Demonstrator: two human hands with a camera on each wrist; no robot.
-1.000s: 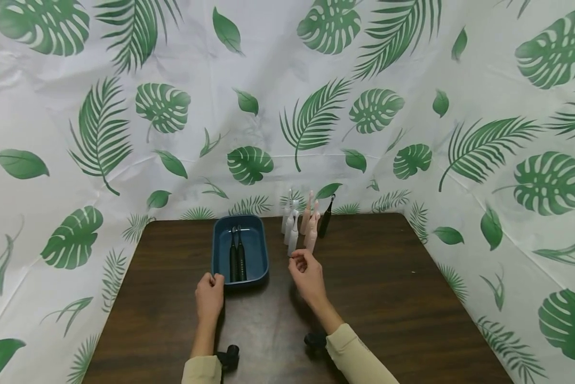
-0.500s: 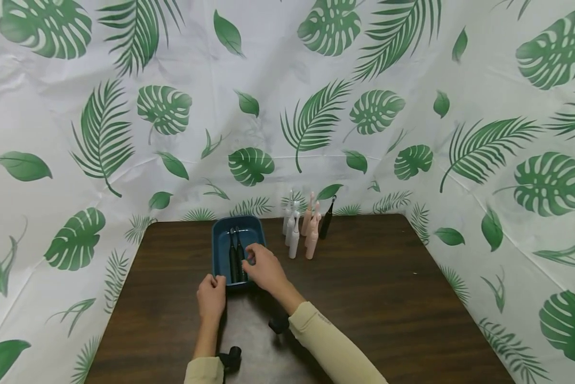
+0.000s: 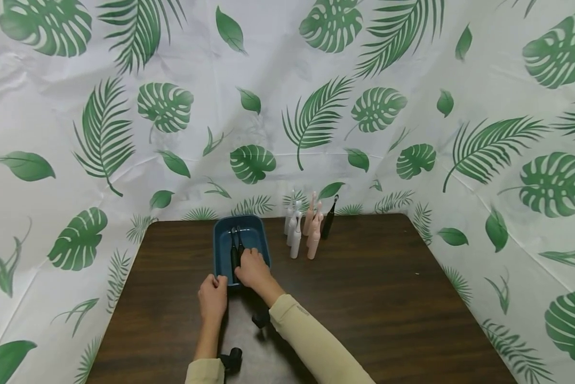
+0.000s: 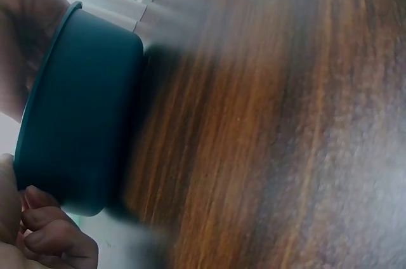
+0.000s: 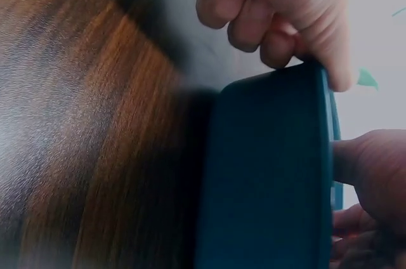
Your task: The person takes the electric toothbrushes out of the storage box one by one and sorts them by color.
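Note:
A blue tray (image 3: 266, 250) stands at the back left of the table, holding two black electric toothbrushes (image 3: 234, 256) side by side. My left hand (image 3: 213, 298) pinches the rim at its near left corner; in the right wrist view, the left thumb lies over the edge with the fingers curled outside. Inside the tray my right hand (image 3: 256, 271) grips the handle of the right-hand toothbrush (image 3: 240, 241), most of which it covers; the fingertips are partly hidden. Beyond the rim, the right wrist view shows part of my right hand (image 5: 380, 174).
Right of the tray, several white electric toothbrushes (image 3: 295, 240) and several pink ones (image 3: 313, 240) stand upright. A black toothbrush (image 3: 329, 220) stands beside them at the back. Leaf-patterned sheeting (image 3: 268, 117) hangs behind and around the dark wooden table (image 3: 364, 298).
My right hand has moved left from the front of the standing toothbrushes into the tray and lowered onto a black toothbrush. The left hand has stayed at the tray's corner.

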